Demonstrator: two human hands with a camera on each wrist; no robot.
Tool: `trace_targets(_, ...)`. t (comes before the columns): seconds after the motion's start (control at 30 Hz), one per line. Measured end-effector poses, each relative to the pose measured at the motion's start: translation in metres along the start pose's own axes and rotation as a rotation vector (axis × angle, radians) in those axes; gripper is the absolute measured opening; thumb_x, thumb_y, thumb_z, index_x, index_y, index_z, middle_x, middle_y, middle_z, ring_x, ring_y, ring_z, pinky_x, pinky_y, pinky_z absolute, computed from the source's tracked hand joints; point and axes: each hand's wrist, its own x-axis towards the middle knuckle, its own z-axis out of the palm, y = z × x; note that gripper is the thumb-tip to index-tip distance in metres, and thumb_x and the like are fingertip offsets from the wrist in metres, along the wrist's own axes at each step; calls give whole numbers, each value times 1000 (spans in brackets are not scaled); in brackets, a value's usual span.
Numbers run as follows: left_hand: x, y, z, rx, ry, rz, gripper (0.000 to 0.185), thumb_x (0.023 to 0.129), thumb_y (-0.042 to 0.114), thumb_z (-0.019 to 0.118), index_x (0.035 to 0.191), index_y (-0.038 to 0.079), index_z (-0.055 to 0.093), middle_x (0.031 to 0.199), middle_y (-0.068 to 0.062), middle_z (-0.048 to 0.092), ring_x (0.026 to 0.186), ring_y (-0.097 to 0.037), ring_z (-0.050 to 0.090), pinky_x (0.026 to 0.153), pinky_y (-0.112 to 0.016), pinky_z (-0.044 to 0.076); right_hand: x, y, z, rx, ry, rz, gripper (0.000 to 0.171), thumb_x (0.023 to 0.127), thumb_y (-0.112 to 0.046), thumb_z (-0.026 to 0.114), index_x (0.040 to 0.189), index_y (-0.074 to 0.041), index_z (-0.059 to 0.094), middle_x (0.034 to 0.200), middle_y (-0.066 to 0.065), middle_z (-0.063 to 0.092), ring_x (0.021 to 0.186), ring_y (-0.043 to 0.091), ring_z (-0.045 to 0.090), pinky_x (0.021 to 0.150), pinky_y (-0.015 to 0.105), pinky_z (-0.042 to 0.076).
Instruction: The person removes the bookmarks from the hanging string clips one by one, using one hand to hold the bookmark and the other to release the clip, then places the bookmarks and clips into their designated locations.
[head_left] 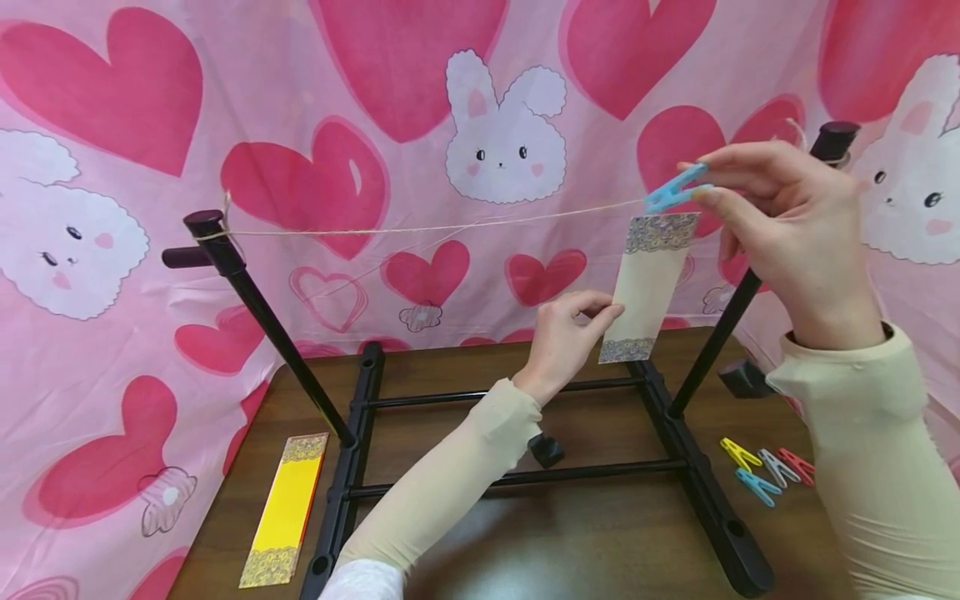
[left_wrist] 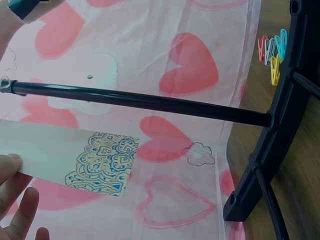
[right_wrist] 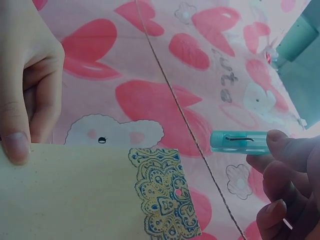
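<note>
Your left hand (head_left: 564, 337) pinches the thin, bendy bookmark (head_left: 649, 286) by its lower edge under the string (head_left: 420, 228) while your right hand (head_left: 780, 225) squeezes a light blue peg (head_left: 673, 191) above its top.

A yellow bookmark (head_left: 285, 510) lies on the table (head_left: 570, 542), left of the rack's base. Four spare pegs (head_left: 767, 472) lie at right. A heart-and-bunny cloth (head_left: 420, 125) hangs behind.
</note>
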Motion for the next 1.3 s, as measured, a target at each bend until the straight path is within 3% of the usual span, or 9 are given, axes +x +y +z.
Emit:
trace_targets(0.37, -5, -5, -5, 22, 19, -9, 17, 94, 16, 79, 108, 7, 81, 96, -3, 78, 83, -4, 65, 78, -17, 56, -7, 4, -3, 60, -29, 21, 36, 94, 2, 73, 130, -1, 69, 112, 2, 78, 53, 15, 57, 54, 18, 50)
trace_targets(0.5, -8, -6, -6, 11, 22, -10, 16, 94, 16, 79, 107, 7, 81, 95, -4, 78, 82, -5, 64, 77, -16, 55, -11, 5, -3, 25, -35, 25, 37, 94, 2, 73, 131, -1, 69, 111, -1, 79, 54, 14, 58, 55, 18, 50)
trace_targets(0.73, -15, -4, -8, -1, 2, -32, 19, 94, 16, 79, 111, 7, 80, 97, -5, 77, 84, -7, 63, 79, -25, 59, -16, 9, -6, 12, -42, 37, 39, 92, 3, 75, 130, -1, 69, 111, 0, 78, 57, 15, 58, 59, 19, 49)
trace_targets(1.03, -22, -4, -11, 1, 4, -20, 17, 94, 15, 79, 109, 6, 81, 97, -5, 79, 83, -9, 64, 78, -17, 56, -24, 12, -9, -38, -50, 86, 39, 94, -2, 75, 133, -7, 70, 113, -1, 78, 62, 15, 59, 62, 20, 49)
trace_targets(1.3, -28, -6, -13, -17, 2, -37, 17, 94, 16, 79, 109, 6, 81, 96, -5, 78, 86, -9, 65, 79, -18, 57, -30, 18, -11, -41, -48, 83, 38, 94, 0, 74, 132, -5, 70, 100, 0, 77, 60, 16, 55, 61, 22, 47)
